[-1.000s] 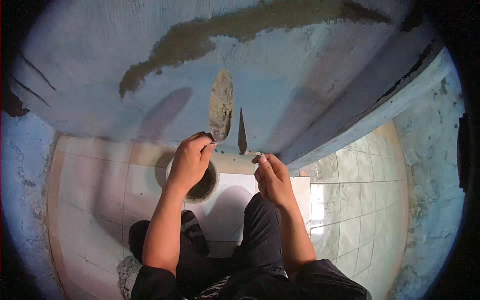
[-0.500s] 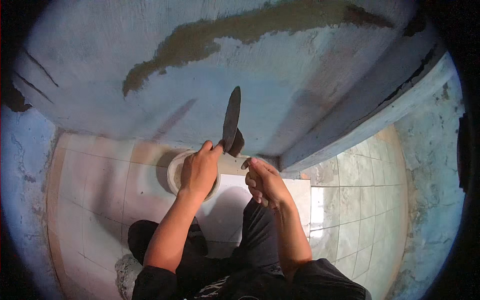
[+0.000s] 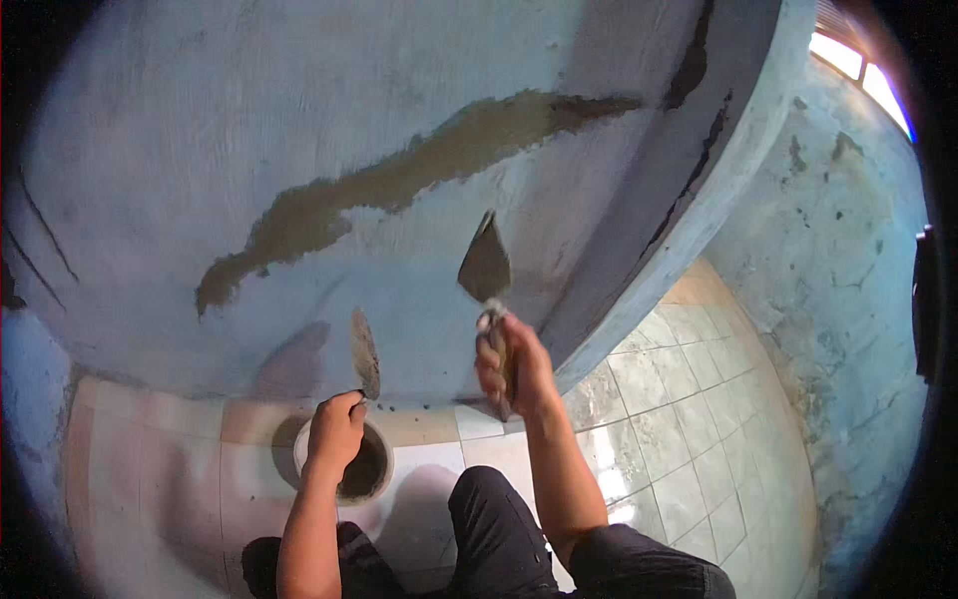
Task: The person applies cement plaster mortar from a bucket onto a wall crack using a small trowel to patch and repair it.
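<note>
My right hand (image 3: pixel 519 364) is closed round the handle of a pointed trowel (image 3: pixel 486 262), its blade tipped up in front of the blue wall (image 3: pixel 419 290). My left hand (image 3: pixel 336 434) grips a second trowel (image 3: pixel 365 351), whose narrow, mortar-smeared blade points upward. That hand is above a round pale bucket (image 3: pixel 387 481) with dark grey contents. Higher up, a long band of damp grey-brown mortar (image 3: pixel 369 185) runs slantwise across the wall. Whether the blades touch the wall is hard to tell.
A wall edge (image 3: pixel 689 275) juts out at the right, with a dark crack (image 3: pixel 689 185) beside it. Pale floor tiles (image 3: pixel 689 399) reach to a worn blue side wall (image 3: pixel 838 299). Small dark crumbs lie at the wall's foot. My bent knees are below.
The two trowels have come apart: the left hand has moved left and down, the right one forward with its blade raised. The view has tilted up, showing more wall.
</note>
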The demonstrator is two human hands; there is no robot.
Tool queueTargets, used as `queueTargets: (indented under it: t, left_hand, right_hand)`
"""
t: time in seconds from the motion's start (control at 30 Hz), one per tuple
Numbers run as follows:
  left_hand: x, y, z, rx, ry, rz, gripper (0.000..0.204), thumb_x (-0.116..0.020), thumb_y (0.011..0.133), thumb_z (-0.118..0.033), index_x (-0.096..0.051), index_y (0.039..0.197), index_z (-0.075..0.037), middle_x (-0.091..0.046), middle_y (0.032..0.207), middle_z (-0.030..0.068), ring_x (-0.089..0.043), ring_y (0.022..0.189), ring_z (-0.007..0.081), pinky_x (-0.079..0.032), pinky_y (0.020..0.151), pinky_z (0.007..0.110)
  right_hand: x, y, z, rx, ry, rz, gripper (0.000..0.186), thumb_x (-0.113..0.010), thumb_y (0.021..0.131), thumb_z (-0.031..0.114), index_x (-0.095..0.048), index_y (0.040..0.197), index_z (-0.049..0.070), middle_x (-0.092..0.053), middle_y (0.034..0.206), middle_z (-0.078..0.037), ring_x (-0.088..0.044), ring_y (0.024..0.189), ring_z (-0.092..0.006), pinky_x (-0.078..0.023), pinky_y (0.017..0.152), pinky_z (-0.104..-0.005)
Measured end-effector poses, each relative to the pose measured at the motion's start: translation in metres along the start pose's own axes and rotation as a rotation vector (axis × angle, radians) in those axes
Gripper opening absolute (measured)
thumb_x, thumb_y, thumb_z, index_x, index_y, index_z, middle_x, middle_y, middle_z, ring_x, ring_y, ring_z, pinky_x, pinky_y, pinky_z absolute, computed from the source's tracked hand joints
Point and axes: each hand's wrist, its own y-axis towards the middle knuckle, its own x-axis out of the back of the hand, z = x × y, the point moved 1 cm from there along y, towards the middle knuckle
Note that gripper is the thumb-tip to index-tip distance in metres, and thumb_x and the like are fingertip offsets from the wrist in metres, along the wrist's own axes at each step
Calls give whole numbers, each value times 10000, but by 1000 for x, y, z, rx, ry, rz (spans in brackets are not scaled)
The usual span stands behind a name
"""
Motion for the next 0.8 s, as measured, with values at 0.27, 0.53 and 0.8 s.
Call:
queueTargets:
  t: [0.27,0.53,0.8]
  left_hand:
    - [19,8,-31,96,-167,70,169,-601,1002,-137,-640,997,27,-622,726,238,-674,667,360,-476,650,470]
    - [31,4,-36,5,-185,22,205,-618,1002,-158,-620,917,28,-561,616,187,-557,441,322,-427,513,465]
    - [19,17,-24,138,-215,65,319,-657,985,-116,-475,771,36,-433,601,139,-402,560,204,-389,590,392]
  right_hand:
    - [-62,68,65,629,-283,-246,223,-503,1101,342,-458,1100,124,-523,784,-32,-495,462,-135,-406,368,-307]
    - [-23,88,108,880,-617,-507,275,-488,1115,327,-429,1109,58,-490,700,-9,-460,419,-96,-401,352,-288]
    - [-48,108,113,847,-528,-575,257,-466,1114,308,-379,1065,71,-494,667,-50,-496,411,-149,-374,325,-315]
